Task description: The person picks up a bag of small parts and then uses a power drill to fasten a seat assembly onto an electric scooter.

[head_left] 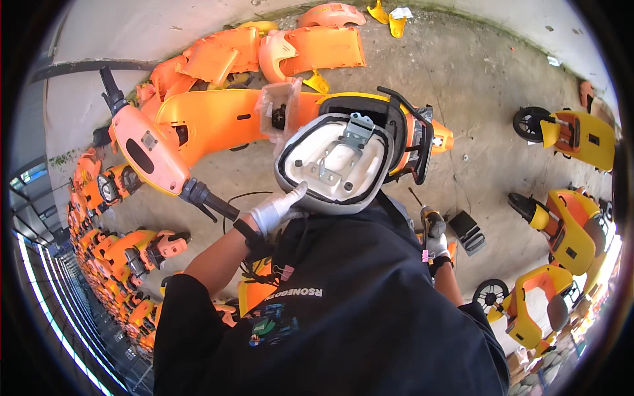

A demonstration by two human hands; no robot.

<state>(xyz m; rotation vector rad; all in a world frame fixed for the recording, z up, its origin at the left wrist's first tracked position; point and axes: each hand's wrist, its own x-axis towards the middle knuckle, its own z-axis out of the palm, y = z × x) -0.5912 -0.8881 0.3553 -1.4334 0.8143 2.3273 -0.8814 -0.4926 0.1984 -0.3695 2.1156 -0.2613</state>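
Clenching drill point(433, 222) in right hand point(437, 246), grasping upturned seat point(313, 153) by rim point(325, 204) with left hand point(273, 210); seat likely stiff, bulky; best held clear of bracket point(357, 133) beyond thumb point(296, 193).

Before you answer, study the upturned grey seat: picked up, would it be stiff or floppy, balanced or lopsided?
The seat is probably stiff, given its moulded white shell. The metal bracket at its far edge may make that end heavier, so it could tip that way.

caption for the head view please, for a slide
Gloved left hand on the rim of an upturned scooter seat, right hand holding a power drill, beside an orange scooter.
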